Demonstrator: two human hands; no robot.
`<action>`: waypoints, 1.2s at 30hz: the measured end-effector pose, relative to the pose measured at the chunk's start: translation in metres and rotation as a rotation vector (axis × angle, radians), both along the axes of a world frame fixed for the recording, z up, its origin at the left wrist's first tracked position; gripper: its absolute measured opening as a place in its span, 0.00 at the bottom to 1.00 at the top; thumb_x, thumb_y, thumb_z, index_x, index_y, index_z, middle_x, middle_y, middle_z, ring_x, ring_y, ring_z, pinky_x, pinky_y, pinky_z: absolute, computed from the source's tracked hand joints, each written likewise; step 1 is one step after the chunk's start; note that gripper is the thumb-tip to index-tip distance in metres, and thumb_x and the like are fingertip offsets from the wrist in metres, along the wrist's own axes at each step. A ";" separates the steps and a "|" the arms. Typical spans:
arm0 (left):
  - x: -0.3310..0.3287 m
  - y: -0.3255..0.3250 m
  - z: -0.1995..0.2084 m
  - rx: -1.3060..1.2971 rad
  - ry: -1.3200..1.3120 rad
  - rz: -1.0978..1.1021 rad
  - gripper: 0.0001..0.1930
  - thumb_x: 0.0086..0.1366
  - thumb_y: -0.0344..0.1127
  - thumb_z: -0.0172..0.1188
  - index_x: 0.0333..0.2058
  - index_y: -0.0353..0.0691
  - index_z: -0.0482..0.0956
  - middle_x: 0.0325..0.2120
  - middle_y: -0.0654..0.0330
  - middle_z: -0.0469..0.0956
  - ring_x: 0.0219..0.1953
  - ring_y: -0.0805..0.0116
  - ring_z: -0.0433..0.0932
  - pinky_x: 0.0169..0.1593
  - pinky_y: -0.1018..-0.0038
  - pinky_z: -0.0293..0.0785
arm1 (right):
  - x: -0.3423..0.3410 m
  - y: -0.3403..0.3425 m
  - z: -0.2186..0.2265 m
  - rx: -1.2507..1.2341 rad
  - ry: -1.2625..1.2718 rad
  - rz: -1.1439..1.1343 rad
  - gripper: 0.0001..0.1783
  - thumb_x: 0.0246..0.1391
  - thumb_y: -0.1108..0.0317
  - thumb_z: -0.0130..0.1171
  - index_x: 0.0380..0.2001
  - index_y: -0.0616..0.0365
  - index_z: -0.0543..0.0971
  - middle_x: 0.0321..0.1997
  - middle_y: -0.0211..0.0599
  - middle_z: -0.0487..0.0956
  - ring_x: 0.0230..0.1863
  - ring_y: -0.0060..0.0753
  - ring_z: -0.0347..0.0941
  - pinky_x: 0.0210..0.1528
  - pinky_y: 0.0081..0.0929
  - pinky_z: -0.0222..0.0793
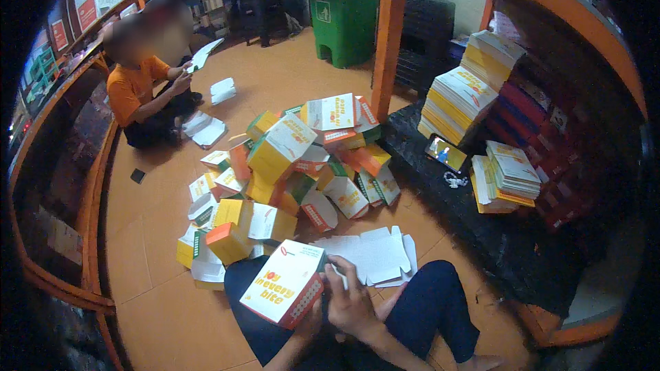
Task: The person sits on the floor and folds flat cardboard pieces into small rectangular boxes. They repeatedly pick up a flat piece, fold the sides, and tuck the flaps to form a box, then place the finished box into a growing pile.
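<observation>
A folded cardboard food box (283, 280), white on top with red and green sides and yellow lettering, rests tilted over my lap. My left hand (311, 321) grips its near right corner from below, fingers mostly hidden by the box. My right hand (350, 304) is closed against the box's right end, fingertips bent at the green and red side panels. Just beyond my right hand, flat unfolded box sheets (368, 254) lie white side up on the floor. In front of my knees rises a heap of folded boxes (282, 148) in yellow, white, green and orange.
To the right, a dark low shelf (474, 247) bears a tall stack of flat box sheets (457, 99), a shorter stack (509, 172) and a propped phone (445, 154). An orange post (388, 41) stands beside a green bin (344, 24). A co-worker (141, 96) sits far left holding a sheet.
</observation>
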State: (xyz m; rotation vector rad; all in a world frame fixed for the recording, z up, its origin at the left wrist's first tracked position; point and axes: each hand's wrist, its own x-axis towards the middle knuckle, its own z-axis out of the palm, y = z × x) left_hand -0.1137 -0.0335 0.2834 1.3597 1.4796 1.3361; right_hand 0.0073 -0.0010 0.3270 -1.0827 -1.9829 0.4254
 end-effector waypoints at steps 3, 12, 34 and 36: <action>0.014 -0.008 0.005 -0.112 -0.093 0.004 0.17 0.75 0.33 0.49 0.56 0.32 0.73 0.51 0.49 0.77 0.55 0.57 0.77 0.58 0.63 0.72 | -0.005 -0.001 -0.017 0.018 -0.024 -0.040 0.30 0.57 0.79 0.53 0.64 0.64 0.61 0.69 0.59 0.62 0.62 0.65 0.70 0.60 0.46 0.74; -0.013 0.001 -0.014 0.203 0.148 -0.348 0.29 0.70 0.39 0.60 0.65 0.33 0.64 0.62 0.47 0.68 0.64 0.53 0.68 0.66 0.59 0.64 | 0.035 0.014 -0.003 -0.536 0.388 0.019 0.28 0.63 0.79 0.55 0.66 0.56 0.68 0.56 0.53 0.80 0.54 0.38 0.81 0.57 0.33 0.76; -0.012 -0.015 0.012 0.175 0.087 -0.161 0.22 0.73 0.37 0.55 0.61 0.34 0.67 0.55 0.53 0.72 0.57 0.60 0.71 0.63 0.64 0.66 | 0.028 0.013 0.021 0.005 0.311 0.140 0.28 0.41 0.82 0.67 0.50 0.56 0.82 0.38 0.39 0.83 0.38 0.41 0.79 0.42 0.34 0.76; -0.008 -0.012 0.014 0.175 0.106 -0.159 0.22 0.73 0.37 0.55 0.61 0.34 0.68 0.55 0.53 0.72 0.57 0.61 0.71 0.63 0.64 0.67 | 0.026 0.013 0.018 0.081 0.289 0.046 0.28 0.41 0.82 0.67 0.50 0.56 0.82 0.39 0.39 0.83 0.37 0.41 0.79 0.42 0.34 0.77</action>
